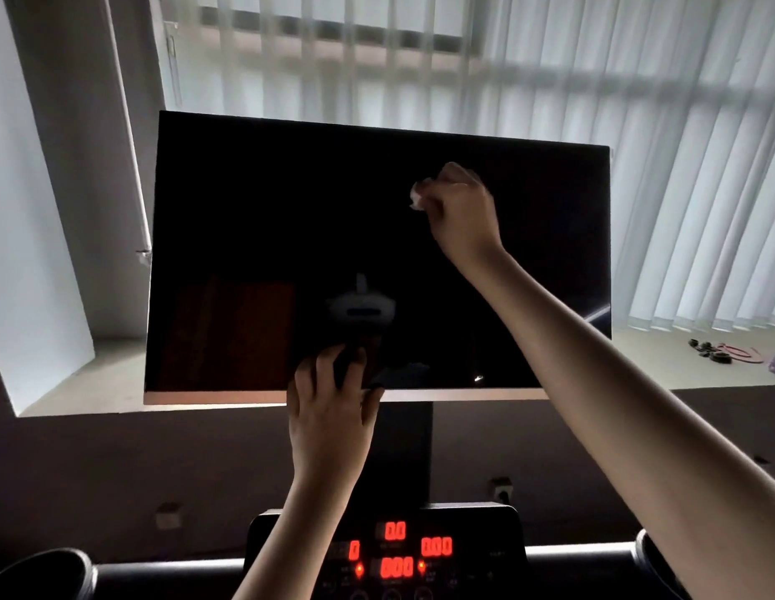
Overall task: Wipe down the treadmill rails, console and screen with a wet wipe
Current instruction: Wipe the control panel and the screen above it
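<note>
A large dark screen [264,236] stands on a black post above the treadmill console [390,552], whose red digits glow. My right hand [461,210] is raised against the upper right part of the screen and grips a crumpled white wet wipe [420,193], which touches the glass. My left hand [329,409] holds the screen's bottom edge near the middle, fingers over the front and thumb at the pale lower bezel. A dark rail [169,575] runs left and right of the console at the bottom of the view.
Vertical blinds [688,175] cover the window behind the screen. A windowsill at the right carries small black parts, a red cord [743,352] and a purple item. Round cup holders sit at both lower corners. A wall socket [502,491] is beside the post.
</note>
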